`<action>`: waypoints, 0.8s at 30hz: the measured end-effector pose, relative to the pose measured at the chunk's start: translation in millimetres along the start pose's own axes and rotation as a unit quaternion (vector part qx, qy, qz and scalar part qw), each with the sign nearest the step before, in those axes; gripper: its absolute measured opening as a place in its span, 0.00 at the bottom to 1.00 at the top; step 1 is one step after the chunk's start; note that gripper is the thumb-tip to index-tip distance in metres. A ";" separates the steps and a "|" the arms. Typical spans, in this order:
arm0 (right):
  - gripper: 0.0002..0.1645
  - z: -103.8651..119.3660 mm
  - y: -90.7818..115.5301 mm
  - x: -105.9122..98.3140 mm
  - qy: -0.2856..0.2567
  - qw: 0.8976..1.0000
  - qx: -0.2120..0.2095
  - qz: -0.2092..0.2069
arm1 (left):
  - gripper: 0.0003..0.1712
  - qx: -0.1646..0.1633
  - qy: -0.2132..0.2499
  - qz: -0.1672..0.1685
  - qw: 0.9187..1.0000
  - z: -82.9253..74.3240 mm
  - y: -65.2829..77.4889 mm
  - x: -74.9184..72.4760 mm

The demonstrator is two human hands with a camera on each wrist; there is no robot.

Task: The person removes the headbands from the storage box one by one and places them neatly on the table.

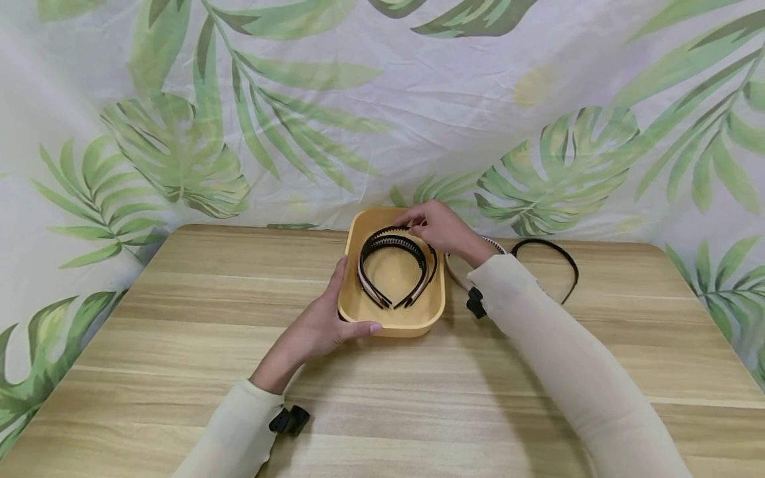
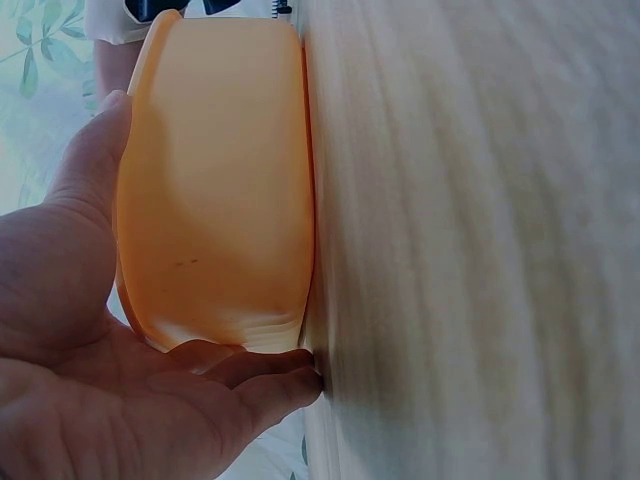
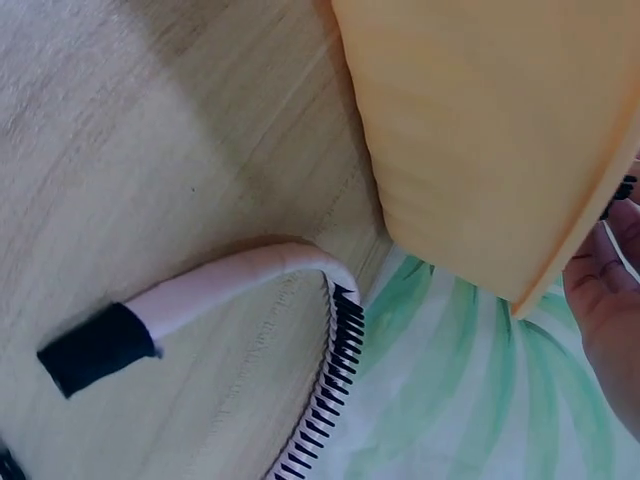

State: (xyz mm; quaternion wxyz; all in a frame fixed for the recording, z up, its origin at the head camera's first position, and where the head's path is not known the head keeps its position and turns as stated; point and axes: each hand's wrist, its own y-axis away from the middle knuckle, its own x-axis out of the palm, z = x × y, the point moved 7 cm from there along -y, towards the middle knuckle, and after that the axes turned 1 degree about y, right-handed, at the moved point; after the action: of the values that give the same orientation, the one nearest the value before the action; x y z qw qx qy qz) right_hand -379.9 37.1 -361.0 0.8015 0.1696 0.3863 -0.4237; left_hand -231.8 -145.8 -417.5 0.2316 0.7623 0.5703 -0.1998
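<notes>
Over the yellow box [image 1: 412, 327], gripped by my left hand [image 1: 323, 320], my right hand [image 1: 439, 227] pinched a black headband [image 1: 396, 229], seemingly nesting it among other headbands [image 1: 394, 241]; gentle release seemed due next.

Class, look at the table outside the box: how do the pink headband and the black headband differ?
Colour: the pink headband is pink with black teeth; the black headband looks all black where visible.
Position: the pink headband lies beside the box, the black headband farther right.
Both are curved bands on the table.
</notes>
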 end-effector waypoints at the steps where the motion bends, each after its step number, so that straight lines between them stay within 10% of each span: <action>1: 0.22 0.5 0.6 -0.6 0.000 1.000 0.000 -0.001 | 0.79 0.000 0.000 0.000 1.000 -0.2 -0.1 -0.1; 24: 0.21 -1.2 31.9 -26.6 -0.032 0.999 0.004 -0.005 | 0.79 -0.013 -0.006 -0.002 1.000 1.0 -0.2 0.3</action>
State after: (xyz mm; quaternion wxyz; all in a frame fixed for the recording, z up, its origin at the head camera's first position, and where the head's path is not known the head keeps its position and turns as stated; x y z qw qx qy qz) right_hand -363.7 71.0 -343.2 0.8106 0.1576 0.3593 -0.4346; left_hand -231.9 -146.1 -418.5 0.2440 0.7570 0.5731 -0.1974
